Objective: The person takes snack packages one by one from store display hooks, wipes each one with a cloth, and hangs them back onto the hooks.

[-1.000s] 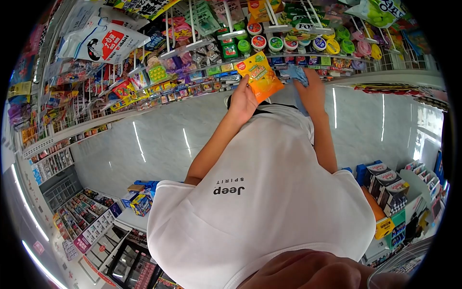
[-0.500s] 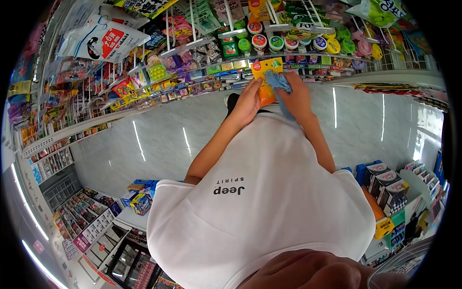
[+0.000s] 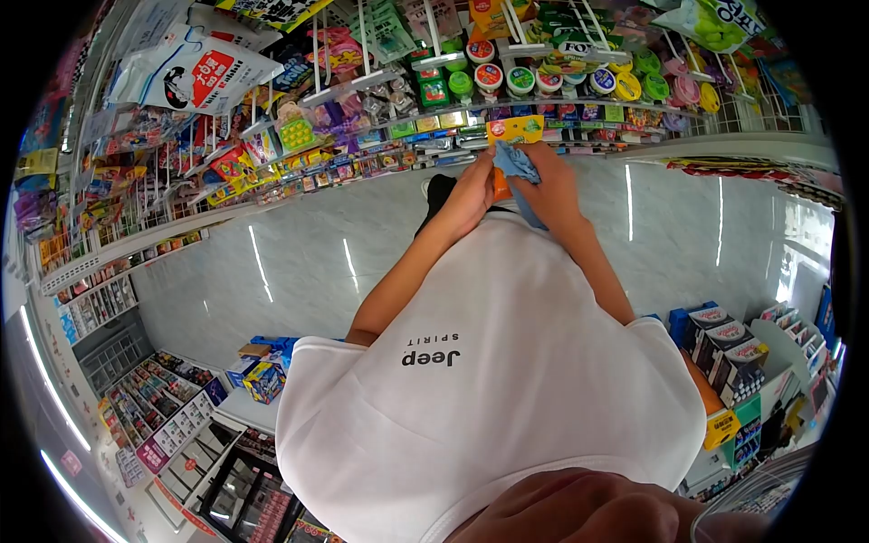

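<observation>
An orange snack pouch (image 3: 525, 128) with a yellow printed top is held upright in front of my shirt. My left hand (image 3: 466, 197) grips its left edge, fingers closed around the side. My right hand (image 3: 550, 185) is closed on a crumpled blue cloth (image 3: 516, 161), which is pressed against the front of the pouch. Part of the cloth hangs below that hand. Between them, the cloth and both hands cover much of the pouch's middle.
Ahead stands a candy shelf (image 3: 434, 116) with hanging bags, round tubs and small packets. A white candy bag (image 3: 195, 77) hangs at the upper left. Grey tiled floor (image 3: 299, 244) lies below. Boxes (image 3: 724, 339) are stacked behind me on the right.
My right hand and the cloth have shifted slightly left and down across the pouch. The pouch's top has tilted a little to the right and now shows less of its front.
</observation>
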`<state>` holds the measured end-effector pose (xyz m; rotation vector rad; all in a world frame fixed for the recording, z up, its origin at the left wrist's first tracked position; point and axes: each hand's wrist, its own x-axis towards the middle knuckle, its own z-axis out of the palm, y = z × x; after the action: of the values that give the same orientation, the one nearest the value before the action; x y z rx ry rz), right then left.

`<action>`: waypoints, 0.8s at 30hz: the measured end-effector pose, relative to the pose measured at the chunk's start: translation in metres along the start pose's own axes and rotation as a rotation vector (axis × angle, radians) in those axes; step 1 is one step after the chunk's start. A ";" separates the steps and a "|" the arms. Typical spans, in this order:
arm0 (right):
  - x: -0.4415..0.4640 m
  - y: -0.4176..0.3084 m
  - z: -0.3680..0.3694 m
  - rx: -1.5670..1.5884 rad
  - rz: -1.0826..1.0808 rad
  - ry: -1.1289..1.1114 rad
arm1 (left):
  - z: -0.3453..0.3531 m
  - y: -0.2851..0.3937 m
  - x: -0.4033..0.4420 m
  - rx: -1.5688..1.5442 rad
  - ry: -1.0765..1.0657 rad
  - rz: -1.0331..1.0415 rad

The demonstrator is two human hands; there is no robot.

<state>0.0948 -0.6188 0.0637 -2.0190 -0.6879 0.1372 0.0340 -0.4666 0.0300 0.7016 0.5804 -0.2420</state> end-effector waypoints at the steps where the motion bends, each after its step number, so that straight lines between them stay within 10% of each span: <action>1: 0.000 -0.001 0.000 0.007 0.000 0.000 | -0.006 -0.004 0.004 0.005 0.013 -0.025; 24: 0.008 0.015 -0.013 0.265 0.270 0.145 | 0.006 0.007 -0.013 0.025 -0.203 0.003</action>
<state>0.1127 -0.6300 0.0600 -1.8357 -0.2861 0.2256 0.0287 -0.4652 0.0455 0.6925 0.3833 -0.3146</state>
